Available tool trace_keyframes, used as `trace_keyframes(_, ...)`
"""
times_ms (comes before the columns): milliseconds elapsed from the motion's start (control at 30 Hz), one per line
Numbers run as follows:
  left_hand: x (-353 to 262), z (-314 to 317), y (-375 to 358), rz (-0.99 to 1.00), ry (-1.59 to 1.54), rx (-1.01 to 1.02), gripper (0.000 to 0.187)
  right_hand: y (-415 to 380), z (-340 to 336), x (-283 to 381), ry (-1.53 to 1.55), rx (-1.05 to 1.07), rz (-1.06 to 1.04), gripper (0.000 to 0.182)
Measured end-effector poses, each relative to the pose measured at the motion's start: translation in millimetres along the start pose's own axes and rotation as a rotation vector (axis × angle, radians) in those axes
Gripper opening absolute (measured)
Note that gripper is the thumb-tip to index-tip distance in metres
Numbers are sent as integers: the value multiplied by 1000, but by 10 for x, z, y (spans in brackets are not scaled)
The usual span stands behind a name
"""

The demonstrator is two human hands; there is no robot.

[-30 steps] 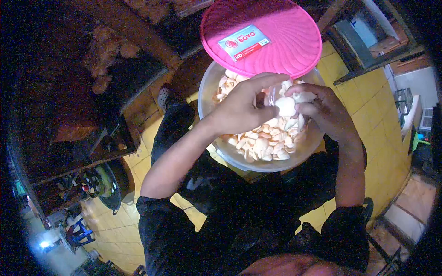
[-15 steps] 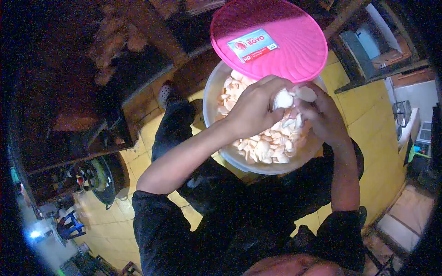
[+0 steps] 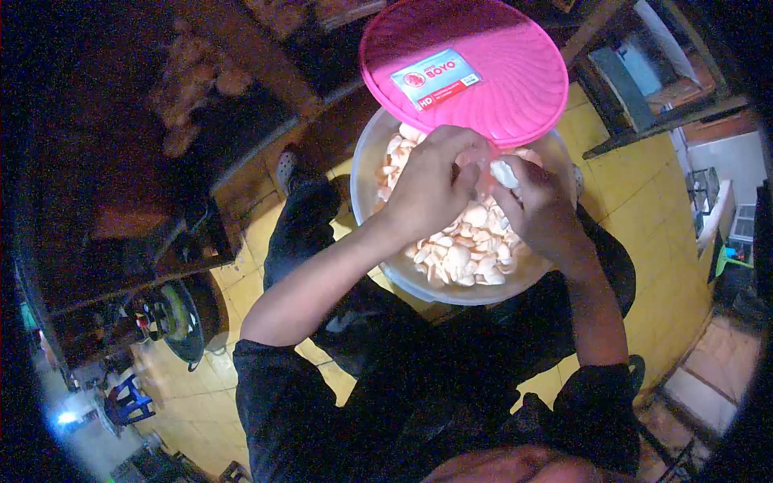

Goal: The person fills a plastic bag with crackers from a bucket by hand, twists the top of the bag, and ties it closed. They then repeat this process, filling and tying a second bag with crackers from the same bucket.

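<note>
A round translucent plastic tub (image 3: 372, 266) between my legs is filled with pale, flat cracker pieces (image 3: 471, 256). Above them, my left hand (image 3: 435, 177) has its fingers curled around a thin pinkish, see-through piece that looks like plastic film (image 3: 485, 172). Close beside it, my right hand (image 3: 543, 209) pinches a few white cracker pieces (image 3: 506, 173) against that film. What lies inside the left palm is hidden.
A pink ribbed lid (image 3: 503, 60) with a label leans over the tub's far rim. Dark wooden furniture (image 3: 266, 157) stands to the left, with a wok-like pan (image 3: 183, 322) near it. Yellow tiles (image 3: 644, 209) cover the floor. Shelves (image 3: 668, 72) are at upper right.
My right hand has shifted left and turned inward. The white pieces once visible at my left fingers no longer show there, and the pinkish film now shows between the hands.
</note>
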State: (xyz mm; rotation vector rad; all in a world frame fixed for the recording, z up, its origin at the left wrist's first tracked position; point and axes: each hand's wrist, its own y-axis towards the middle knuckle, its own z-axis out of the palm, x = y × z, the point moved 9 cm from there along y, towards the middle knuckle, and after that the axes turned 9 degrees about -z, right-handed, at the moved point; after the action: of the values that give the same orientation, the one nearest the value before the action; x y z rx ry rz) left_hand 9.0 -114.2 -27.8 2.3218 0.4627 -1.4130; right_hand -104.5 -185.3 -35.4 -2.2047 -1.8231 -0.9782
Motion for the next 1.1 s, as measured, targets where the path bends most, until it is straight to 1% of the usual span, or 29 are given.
trace_keyframes(67,-2,36,8,26,116,90,28,23,-53,65,-4,-32,-17,30)
trace_keyframes(100,-7,39,8,26,117,92,28,24,-39,69,-4,-34,-15,30)
trace_keyframes(167,171,92,16,-194,8,157,24,25,40,93,-23,16,-32,30)
trace_keyframes(200,133,97,6,-193,8,160,24,40,17,137,-23,15,-30,30)
trace_keyframes(267,59,133,-24,-220,-57,210,27,93,-154,423,-152,-81,-222,36)
trace_keyframes(300,83,137,-19,-218,-57,208,27,99,-122,395,-153,-81,-224,36)
trace_keyframes(367,38,145,-12,-45,70,175,30,98,-12,327,22,-75,-256,42)
trace_keyframes(400,61,138,-4,-45,70,173,30,84,-22,337,22,-74,-257,42)
trace_keyframes(467,128,41,16,-81,-24,102,24,51,9,199,85,-19,-73,38)
trace_keyframes(500,140,33,13,-83,-24,98,24,58,9,192,86,-16,-76,38)
trace_keyframes(567,155,5,15,-87,-6,73,24,75,-90,201,23,-113,-113,33)
trace_keyframes(600,127,-9,16,-88,-5,73,24,77,-98,201,24,-113,-114,33)
trace_keyframes(667,239,78,-9,-309,-58,191,26,75,-79,158,65,-63,-63,29)
trace_keyframes(700,243,101,-16,-309,-58,192,26,75,-64,131,64,-64,-62,29)
trace_keyframes(767,244,148,-27,-305,-340,188,27,82,-33,53,121,-95,-48,30)
trace_keyframes(900,164,202,-33,-243,-445,262,28,99,-93,60,204,-161,21,22)
trace_keyframes(967,219,119,-8,-356,-524,217,28,136,-222,109,9,-119,81,15)
trace_keyframes(1000,207,87,9,-357,-525,215,28,147,-262,107,10,-117,79,15)
trace_keyframes(1067,241,17,19,-392,-464,192,31,93,-218,-118,442,-101,291,12)
trace_keyframes(1100,251,23,18,-392,-463,190,31,22,-93,-186,624,17,450,15)
